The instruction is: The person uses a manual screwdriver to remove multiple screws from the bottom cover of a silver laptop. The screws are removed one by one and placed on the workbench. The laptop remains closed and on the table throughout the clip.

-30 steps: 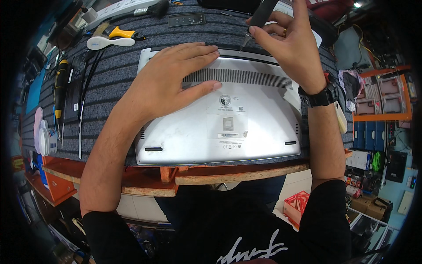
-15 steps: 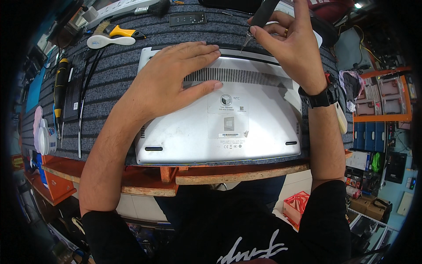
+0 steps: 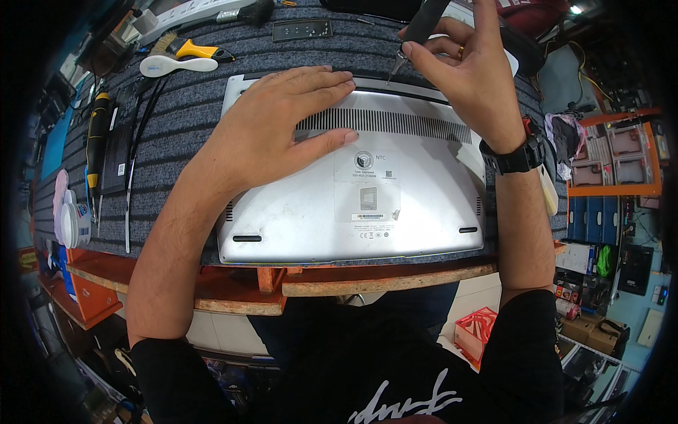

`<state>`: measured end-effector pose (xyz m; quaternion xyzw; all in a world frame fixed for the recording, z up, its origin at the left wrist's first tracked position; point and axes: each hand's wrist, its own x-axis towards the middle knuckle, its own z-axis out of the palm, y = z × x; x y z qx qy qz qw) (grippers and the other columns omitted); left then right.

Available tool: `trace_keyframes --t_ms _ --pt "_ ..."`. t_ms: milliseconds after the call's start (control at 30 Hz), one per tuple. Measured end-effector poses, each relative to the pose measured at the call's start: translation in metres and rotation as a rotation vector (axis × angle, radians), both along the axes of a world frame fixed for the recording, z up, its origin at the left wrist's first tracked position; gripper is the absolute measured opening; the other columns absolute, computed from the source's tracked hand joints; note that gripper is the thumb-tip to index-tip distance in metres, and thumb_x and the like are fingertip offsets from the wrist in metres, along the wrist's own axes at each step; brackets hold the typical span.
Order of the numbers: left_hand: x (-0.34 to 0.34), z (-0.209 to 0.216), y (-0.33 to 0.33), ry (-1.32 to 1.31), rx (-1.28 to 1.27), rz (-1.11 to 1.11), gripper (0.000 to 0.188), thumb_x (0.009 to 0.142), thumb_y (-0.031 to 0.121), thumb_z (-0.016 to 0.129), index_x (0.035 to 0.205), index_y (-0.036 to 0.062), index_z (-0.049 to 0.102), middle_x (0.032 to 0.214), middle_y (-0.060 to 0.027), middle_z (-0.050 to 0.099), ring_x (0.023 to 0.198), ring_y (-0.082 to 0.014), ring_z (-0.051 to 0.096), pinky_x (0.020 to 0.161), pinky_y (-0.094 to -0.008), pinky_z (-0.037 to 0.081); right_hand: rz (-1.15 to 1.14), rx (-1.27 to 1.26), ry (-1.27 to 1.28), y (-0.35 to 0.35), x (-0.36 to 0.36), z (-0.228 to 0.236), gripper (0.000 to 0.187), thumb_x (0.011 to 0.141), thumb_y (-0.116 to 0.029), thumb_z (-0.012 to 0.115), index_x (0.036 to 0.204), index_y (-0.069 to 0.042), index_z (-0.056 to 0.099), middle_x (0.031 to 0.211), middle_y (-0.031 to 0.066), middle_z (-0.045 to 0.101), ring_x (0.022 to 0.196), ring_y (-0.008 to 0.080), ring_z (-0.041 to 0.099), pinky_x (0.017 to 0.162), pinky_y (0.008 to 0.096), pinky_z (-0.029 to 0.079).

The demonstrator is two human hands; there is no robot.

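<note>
A silver laptop (image 3: 304, 212) lies upside down on the grey ribbed mat, its bottom cover and vent slots facing up. My left hand (image 3: 286, 116) rests flat over the cover's far left part, fingers stretched toward the right. Above the far edge, my right hand (image 3: 470, 71) grips a screwdriver (image 3: 422, 27) with a dark handle. The screwdriver's thin shaft slants down, and its tip meets the laptop near the hinge strip. Whether a screw sits under the tip is too small to tell.
A small dark tray (image 3: 302, 30) with tiny pieces lies beyond the laptop. At the left are a yellow-handled brush (image 3: 198, 51), a white-handled brush (image 3: 176, 66), a black-and-yellow screwdriver (image 3: 97, 141) and a white tub (image 3: 76, 220). The wooden table edge (image 3: 388, 280) runs along the near side.
</note>
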<state>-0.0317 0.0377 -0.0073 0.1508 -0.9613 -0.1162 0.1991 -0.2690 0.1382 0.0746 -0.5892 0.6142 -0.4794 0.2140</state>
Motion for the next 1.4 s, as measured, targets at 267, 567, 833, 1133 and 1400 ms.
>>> trace_keyframes --t_ms 267,567,833,1133,1400 --pt "0.000 -0.001 0.001 0.000 -0.004 0.005 0.061 0.102 0.051 0.066 0.143 0.0061 0.067 0.148 -0.0158 0.064 0.144 -0.0314 0.054 0.125 -0.0487 0.037 0.013 -0.014 -0.002 -0.001 0.001 0.000 0.094 0.091 0.008 0.068 0.167 -0.015 0.017 0.104 0.0137 0.073 0.082 0.0071 0.067 0.068 0.0190 0.052" --pt "0.000 0.000 0.000 0.014 0.004 -0.001 0.058 0.100 0.047 0.069 0.142 0.0072 0.068 0.149 -0.0137 0.064 0.145 -0.0312 0.054 0.124 -0.0488 0.038 0.060 -0.132 0.044 -0.010 -0.005 -0.014 0.094 0.092 0.007 0.070 0.166 -0.014 0.017 0.104 0.0149 0.072 0.089 0.0143 0.071 0.074 0.0257 0.056" --pt "0.000 0.000 0.001 0.005 0.007 0.009 0.055 0.097 0.042 0.074 0.141 0.0093 0.069 0.151 -0.0111 0.063 0.147 -0.0300 0.052 0.124 -0.0487 0.038 -0.009 0.009 0.030 -0.003 -0.006 -0.006 0.093 0.093 0.006 0.068 0.167 -0.015 0.015 0.098 0.0112 0.070 0.083 0.0116 0.067 0.071 0.0236 0.054" --pt "0.000 -0.001 0.001 0.014 0.003 0.012 0.056 0.098 0.044 0.073 0.141 0.0092 0.069 0.150 -0.0118 0.064 0.147 -0.0302 0.052 0.124 -0.0489 0.038 -0.017 -0.023 0.066 -0.003 -0.001 -0.004 0.094 0.093 0.006 0.070 0.167 -0.016 0.017 0.093 0.0076 0.068 0.079 0.0080 0.064 0.066 0.0207 0.051" --pt "0.000 -0.002 0.000 0.015 -0.001 0.006 0.056 0.098 0.044 0.072 0.141 0.0086 0.068 0.150 -0.0125 0.064 0.148 -0.0306 0.051 0.124 -0.0491 0.038 -0.017 -0.066 0.093 -0.004 0.002 -0.006 0.094 0.093 0.007 0.069 0.167 -0.016 0.016 0.093 0.0074 0.068 0.078 0.0072 0.064 0.066 0.0197 0.050"
